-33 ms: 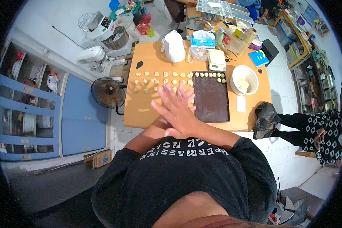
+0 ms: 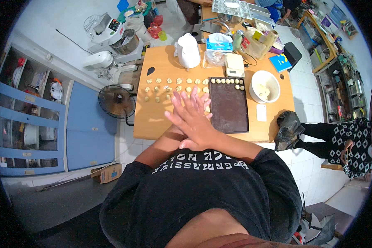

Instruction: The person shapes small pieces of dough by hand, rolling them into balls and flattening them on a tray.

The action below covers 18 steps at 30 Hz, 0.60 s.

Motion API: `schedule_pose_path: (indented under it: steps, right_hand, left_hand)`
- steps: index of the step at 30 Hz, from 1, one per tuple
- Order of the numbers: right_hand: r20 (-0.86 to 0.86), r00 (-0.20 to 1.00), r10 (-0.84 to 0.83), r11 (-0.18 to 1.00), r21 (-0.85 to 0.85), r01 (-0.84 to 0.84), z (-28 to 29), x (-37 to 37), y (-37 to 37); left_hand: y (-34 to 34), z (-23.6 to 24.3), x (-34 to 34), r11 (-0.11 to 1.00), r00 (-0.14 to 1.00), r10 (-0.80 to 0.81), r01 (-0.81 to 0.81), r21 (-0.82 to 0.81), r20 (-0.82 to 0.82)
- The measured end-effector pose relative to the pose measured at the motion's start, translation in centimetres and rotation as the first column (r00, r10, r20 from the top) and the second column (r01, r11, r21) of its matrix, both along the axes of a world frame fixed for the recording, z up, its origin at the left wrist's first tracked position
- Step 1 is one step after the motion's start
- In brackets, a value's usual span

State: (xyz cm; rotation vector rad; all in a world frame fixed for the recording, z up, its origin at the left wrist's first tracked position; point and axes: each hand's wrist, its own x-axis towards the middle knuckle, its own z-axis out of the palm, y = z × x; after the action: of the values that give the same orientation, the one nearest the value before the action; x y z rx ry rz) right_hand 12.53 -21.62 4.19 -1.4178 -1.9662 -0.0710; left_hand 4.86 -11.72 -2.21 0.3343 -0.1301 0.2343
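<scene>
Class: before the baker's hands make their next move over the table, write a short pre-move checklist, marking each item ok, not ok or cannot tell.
1. Hands pressed palm to palm, right hand over left hand: ok.
2. Dough between the palms: cannot tell, hidden.
3. Dark baking tray has free room: ok, only a top row of dough balls.
4. Cut dough pieces waiting on the wooden table: ok.
5. White bowl beside the tray: ok.

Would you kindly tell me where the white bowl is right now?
In the head view, the white bowl sits on the wooden table's right side, just right of the dark baking tray and below the small scale.
</scene>
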Motion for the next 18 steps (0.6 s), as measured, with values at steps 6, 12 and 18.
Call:
schedule_pose_path:
  steps: [6,12,18]
  right_hand:
    - [-0.244,0.952,-0.183,0.983,-0.014,0.185,3.1,4.5,0.3]
    - [-0.073,0.997,-0.036,0.995,0.091,0.043,1.7,3.6,-1.2]
    - [-0.262,0.948,-0.182,0.981,0.01,0.191,2.1,7.5,0.3]
  left_hand:
    - [-4.6,0.2,4.7,0.999,0.963,0.032,-0.027,-0.021,0.267]
    - [-2.8,3.6,5.5,0.967,0.977,0.122,-0.078,0.242,-0.175]
    - [-3.9,7.2,6.1,0.928,0.977,0.147,-0.081,0.363,-0.157]
